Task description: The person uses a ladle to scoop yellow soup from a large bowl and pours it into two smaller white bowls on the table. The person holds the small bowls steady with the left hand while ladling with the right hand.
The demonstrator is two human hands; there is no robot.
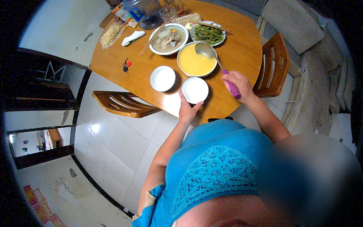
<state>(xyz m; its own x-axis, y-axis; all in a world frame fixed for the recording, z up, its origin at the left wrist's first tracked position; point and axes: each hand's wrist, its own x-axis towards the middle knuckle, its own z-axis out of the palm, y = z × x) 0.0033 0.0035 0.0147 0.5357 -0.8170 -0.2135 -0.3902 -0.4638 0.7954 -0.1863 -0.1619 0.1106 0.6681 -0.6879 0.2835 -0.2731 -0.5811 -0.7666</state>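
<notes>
My right hand (239, 85) grips the purple handle of a metal ladle (204, 50). The ladle's bowl rests at the surface of a yellow, porridge-like food (195, 61) in a white bowl. Just below it, the thumb and fingers of my left hand (189, 109) curve around the near side of a small white bowl (194, 90), with nothing visible inside. A second small white bowl (162, 78) stands to its left. Beyond the yellow food are a bowl of soup with meat chunks (169, 39) and a plate of cooked greens (208, 34).
Chopsticks (152, 39) lean on the soup bowl, others (217, 27) lie across the greens. Keys (126, 66), a crumpled tissue (133, 38), bagged dry noodles (111, 36), a glass (168, 13) and a large clear container (143, 14) share the wooden table (241, 54). Wooden chairs (124, 104) flank it.
</notes>
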